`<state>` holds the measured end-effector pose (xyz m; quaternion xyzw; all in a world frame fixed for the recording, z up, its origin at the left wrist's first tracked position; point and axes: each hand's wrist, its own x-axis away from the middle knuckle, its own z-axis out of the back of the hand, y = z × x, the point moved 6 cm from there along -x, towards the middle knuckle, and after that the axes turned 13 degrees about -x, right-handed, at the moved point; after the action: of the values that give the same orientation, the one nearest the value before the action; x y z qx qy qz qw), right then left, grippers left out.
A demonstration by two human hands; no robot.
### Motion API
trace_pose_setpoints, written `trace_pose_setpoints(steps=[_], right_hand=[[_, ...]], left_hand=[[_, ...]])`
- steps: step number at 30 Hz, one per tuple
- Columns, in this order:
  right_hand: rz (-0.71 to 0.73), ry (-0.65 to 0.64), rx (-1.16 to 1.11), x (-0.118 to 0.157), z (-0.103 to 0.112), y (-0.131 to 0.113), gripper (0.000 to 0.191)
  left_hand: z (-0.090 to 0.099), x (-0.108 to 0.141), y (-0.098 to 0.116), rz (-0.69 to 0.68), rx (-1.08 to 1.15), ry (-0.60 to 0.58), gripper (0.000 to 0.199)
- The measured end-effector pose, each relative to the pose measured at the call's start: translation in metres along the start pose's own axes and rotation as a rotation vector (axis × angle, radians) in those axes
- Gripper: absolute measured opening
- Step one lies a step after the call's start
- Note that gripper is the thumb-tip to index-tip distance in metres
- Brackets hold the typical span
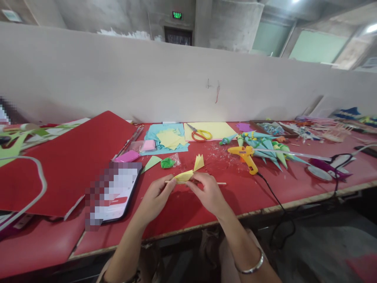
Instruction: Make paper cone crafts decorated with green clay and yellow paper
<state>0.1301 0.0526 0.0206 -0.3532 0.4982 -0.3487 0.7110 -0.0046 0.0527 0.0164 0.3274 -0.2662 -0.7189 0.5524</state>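
Both of my hands meet over the red table, pinching a folded piece of yellow paper (183, 176) between them. My left hand (157, 192) grips its left end with thumb and fingers, and my right hand (208, 190) closes on its right end. A thin pale stick (221, 183) runs along beneath the paper and sticks out past my right hand; its middle is hidden by the fingers. Just beyond my right fingers stands a pleated yellow paper piece (199, 162); whether it joins the held paper I cannot tell. A small green lump (167, 163) in clear plastic lies ahead.
A phone (118, 196) lies left, by a large red board (67, 165). Yellow-and-red-handled scissors (202, 135) rest on pale yellow sheets near cut papers (171, 138). Right are a yellow glue gun (246, 155) with trailing cord, folded paper cones (271, 151) and a tray (290, 131).
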Motion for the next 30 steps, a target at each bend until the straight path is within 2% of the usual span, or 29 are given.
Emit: trace_pose_setpoints(steps=[3, 9, 13, 17, 22, 30], right_hand=[[-0.015, -0.03, -0.013, 0.001, -0.002, 0.0, 0.012], [-0.007, -0.042, 0.025, 0.001, -0.001, -0.004, 0.011], [0.064, -0.041, 0.027, 0.002, -0.003, -0.008, 0.012], [0.132, -0.076, 0.018, 0.006, -0.013, -0.011, 0.024], [0.168, -0.104, 0.155, 0.006, -0.024, -0.011, 0.033], [0.171, -0.121, 0.396, 0.004, -0.024, -0.01, 0.034]], left_hand=[[-0.001, 0.001, -0.003, 0.016, 0.039, -0.009, 0.031], [-0.002, 0.001, -0.004, 0.027, 0.075, 0.054, 0.037], [-0.002, 0.0, -0.007, 0.116, 0.094, 0.049, 0.042], [-0.001, 0.001, -0.007, 0.178, 0.157, 0.028, 0.046], [0.002, 0.003, -0.003, 0.171, 0.194, 0.045, 0.046], [-0.002, 0.002, -0.005, 0.227, 0.225, 0.028, 0.047]])
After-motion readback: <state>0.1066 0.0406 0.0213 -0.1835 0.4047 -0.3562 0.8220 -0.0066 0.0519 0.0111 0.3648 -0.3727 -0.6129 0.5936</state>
